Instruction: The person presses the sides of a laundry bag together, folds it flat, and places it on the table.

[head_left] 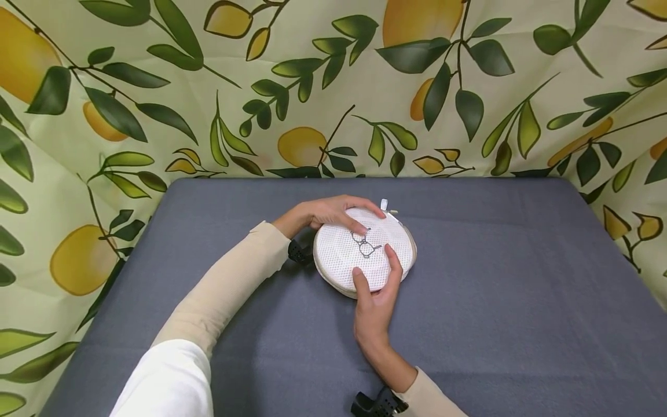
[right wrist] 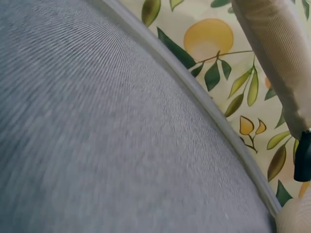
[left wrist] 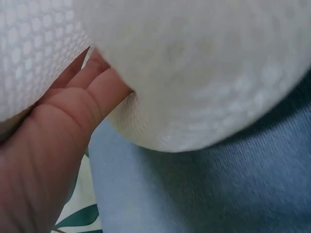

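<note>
A round white mesh laundry bag (head_left: 341, 255) with a dark bra-like outline on its face is held over the table, tilted toward the head camera. My left hand (head_left: 339, 211) grips its upper left edge, thumb and forefinger lying on the mesh. In the left wrist view the fingers of that hand (left wrist: 58, 126) curl in against the pale mesh (left wrist: 194, 87). From below, my right hand (head_left: 376, 304) holds the lower edge, thumb and forefinger spread over the face; its other fingers are hidden behind the bag. A white tab (head_left: 384, 204) sticks up near the zipper pull.
A blue-grey cloth covers the table (head_left: 510, 301). Behind and beside it hangs a curtain (head_left: 323, 75) printed with lemons and leaves. Black wrist cameras sit on both wrists, the right one (head_left: 377, 403) near the front. The left sleeve (right wrist: 277, 53) shows in the right wrist view.
</note>
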Action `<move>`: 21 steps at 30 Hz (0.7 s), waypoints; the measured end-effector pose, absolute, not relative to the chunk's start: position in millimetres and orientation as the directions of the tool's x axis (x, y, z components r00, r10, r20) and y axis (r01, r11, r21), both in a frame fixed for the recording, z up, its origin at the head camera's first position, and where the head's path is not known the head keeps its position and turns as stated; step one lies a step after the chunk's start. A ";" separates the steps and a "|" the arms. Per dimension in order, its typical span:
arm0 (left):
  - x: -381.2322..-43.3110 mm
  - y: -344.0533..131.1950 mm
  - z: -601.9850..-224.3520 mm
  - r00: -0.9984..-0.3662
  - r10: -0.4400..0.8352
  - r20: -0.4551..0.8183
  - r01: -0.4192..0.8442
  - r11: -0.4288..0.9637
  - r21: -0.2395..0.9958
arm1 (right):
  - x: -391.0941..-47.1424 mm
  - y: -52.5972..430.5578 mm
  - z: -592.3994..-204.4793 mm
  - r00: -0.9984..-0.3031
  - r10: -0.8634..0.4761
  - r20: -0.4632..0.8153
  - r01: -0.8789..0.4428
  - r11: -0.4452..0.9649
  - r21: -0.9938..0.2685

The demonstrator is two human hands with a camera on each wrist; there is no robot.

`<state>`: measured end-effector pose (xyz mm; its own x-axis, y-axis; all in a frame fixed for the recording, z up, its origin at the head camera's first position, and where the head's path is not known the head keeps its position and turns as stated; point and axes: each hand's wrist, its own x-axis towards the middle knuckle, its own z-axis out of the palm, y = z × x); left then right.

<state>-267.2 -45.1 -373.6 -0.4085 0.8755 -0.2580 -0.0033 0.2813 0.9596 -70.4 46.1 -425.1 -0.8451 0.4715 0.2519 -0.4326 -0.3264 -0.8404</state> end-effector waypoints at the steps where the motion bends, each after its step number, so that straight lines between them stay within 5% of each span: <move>1: -266.7 -45.8 -373.3 -0.433 0.866 -0.249 0.020 0.286 0.958 | -69.9 47.3 -425.3 -0.849 0.464 0.253 -0.433 -0.338 -0.836; 11: -257.1 -65.6 -365.1 -0.623 0.768 -0.150 0.102 0.270 0.958 | -55.5 65.0 -421.8 -0.896 0.382 0.227 -0.389 -0.425 -0.817; 21: -210.7 -108.9 -355.4 -0.824 0.566 0.031 0.162 0.183 0.970 | -48.6 123.2 -408.5 -0.916 0.306 0.261 -0.340 -0.240 -0.909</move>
<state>-210.7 -108.9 -355.4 -0.8241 0.5655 0.0311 0.1621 0.1829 0.9697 -48.6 123.2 -408.5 -0.9155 0.3058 0.2614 -0.3397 -0.2397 -0.9095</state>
